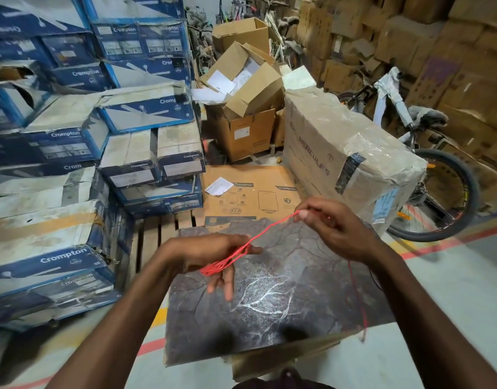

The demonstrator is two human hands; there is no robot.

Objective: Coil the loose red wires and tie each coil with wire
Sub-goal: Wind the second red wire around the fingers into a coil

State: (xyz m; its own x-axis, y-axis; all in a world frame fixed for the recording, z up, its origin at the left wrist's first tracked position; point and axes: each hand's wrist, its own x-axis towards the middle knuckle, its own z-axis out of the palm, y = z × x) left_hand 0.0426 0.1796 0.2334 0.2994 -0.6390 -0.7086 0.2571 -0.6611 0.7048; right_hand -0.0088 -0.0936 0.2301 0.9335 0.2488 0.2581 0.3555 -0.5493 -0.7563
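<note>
left hand (pixel 213 255): fingers spread, red wire (pixel 265 230) looped round them. right hand (pixel 330 227): pinches the wire taut.

The left grip (pixel 213 254), at the centre over the dark veined tabletop (pixel 292 327), carries a coil (pixel 212 268) of red wire (pixel 269 230) round its straight fingers (pixel 227 284). The wire runs taut toward 2 o'clock to the right grip (pixel 328 228), which pinches it. Blue boxes (pixel 73 136) stack at 9 o'clock.
</note>
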